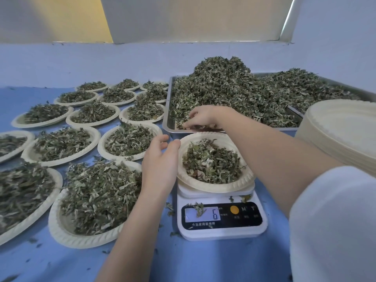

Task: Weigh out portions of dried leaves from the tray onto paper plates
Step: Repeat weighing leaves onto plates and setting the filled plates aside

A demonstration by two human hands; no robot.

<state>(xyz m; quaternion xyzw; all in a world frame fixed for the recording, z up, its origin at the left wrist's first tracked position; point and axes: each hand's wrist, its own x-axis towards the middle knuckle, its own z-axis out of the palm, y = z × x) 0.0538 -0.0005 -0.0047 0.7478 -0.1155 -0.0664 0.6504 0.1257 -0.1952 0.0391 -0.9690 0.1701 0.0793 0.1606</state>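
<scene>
Filled plates (61, 146): paper plates heaped with dried leaves cover the left side of the blue table (203, 261), set in rows, many touching their neighbours.
Nearest filled plate (67, 231): largest in view, at the lower left, with the left forearm passing over its right edge.
Left hand (159, 162): fingers straight and relaxed, gripping nothing; its thumb tip lies against the left rim of the plate on the scale.
Plate on scale (244, 180): a paper plate with a small heap of leaves, sitting on the scale's platform.
Scale (221, 231): white digital kitchen scale; its display shows a 6, and a few leaf scraps lie on its dark panel.
Right hand (200, 118): reaching into the tray's near left corner, fingers curled down into the loose leaves; whether it has hold of any, I cannot tell.
Tray (167, 110): steel tray behind the scale, piled high with dried leaves (234, 90).
Empty plates (341, 127): a tall stack at the far right, beside the tray's near edge.
</scene>
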